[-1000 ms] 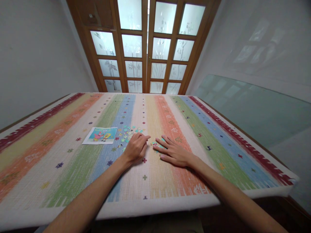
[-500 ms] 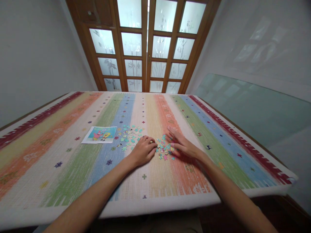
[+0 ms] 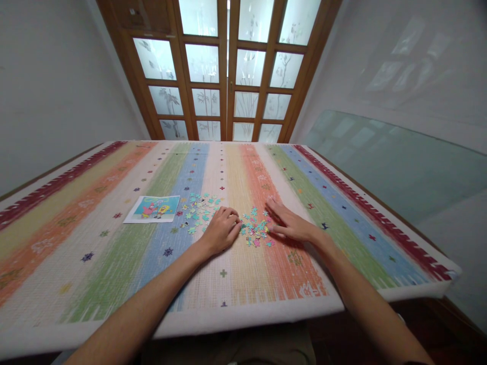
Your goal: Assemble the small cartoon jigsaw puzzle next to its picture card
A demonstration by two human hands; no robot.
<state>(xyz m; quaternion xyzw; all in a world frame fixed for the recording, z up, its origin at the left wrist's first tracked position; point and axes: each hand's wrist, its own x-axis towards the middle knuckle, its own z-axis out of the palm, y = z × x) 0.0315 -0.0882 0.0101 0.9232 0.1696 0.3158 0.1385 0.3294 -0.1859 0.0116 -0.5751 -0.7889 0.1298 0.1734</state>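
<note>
— Pieces first: where do they lie?
— The small cardboard jigsaw pieces point(image 3: 255, 230), mostly turquoise with specks of pink and yellow, sit in a loose heap on the cream and orange stripes, between the two hands. A thinner scatter point(image 3: 200, 208) of the same kind lies just beyond the left hand point(image 3: 220, 230), on the blue stripe.
— And the hands?
— The left hand is curled, knuckles up, fingertips at the heap's left edge; whether it pinches a piece I cannot tell. The right hand point(image 3: 291, 223) lies flat and open, fingers spread, touching the heap's right edge.
— What might go wrong?
— I'd judge the coarse striped woven cloth point(image 3: 114, 263) on the desk could snag the tabs, and a broad sweep of the flat palm could flip pieces or bury them under a wrist. They are tiny and alike in colour, so easily lost.
— Anything else around?
— A rectangular cartoon picture card point(image 3: 152, 209) lies left of the scatter, and a wooden door with frosted panes point(image 3: 228, 76) stands behind.
</note>
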